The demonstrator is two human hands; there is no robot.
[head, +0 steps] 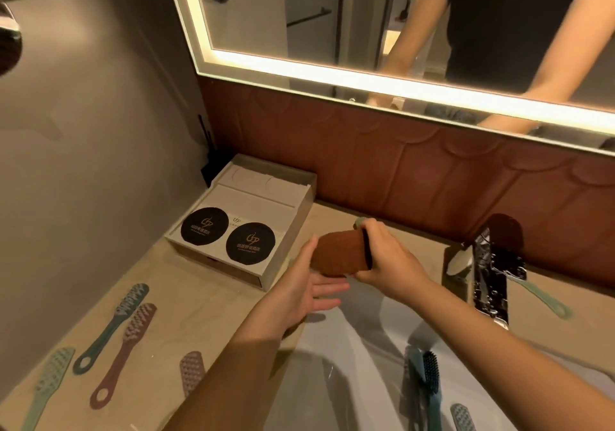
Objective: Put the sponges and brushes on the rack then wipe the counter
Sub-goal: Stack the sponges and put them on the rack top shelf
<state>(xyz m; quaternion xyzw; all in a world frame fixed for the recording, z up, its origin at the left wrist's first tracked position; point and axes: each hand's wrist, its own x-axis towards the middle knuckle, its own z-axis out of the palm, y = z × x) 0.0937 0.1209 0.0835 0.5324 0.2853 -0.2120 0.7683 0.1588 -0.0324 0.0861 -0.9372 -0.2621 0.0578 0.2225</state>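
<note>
Over sink (pixel 349 384), rt hand (pixel 387 259) grips prob. sponge (pixel 337 254)

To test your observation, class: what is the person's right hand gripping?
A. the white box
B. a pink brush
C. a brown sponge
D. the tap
C: the right hand curls round the brown sponge, while the pink brush lies on the counter and the left hand is open beside the sponge.

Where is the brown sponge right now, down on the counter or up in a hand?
In a hand: the right hand grips the brown sponge, lifted off the counter.
</note>
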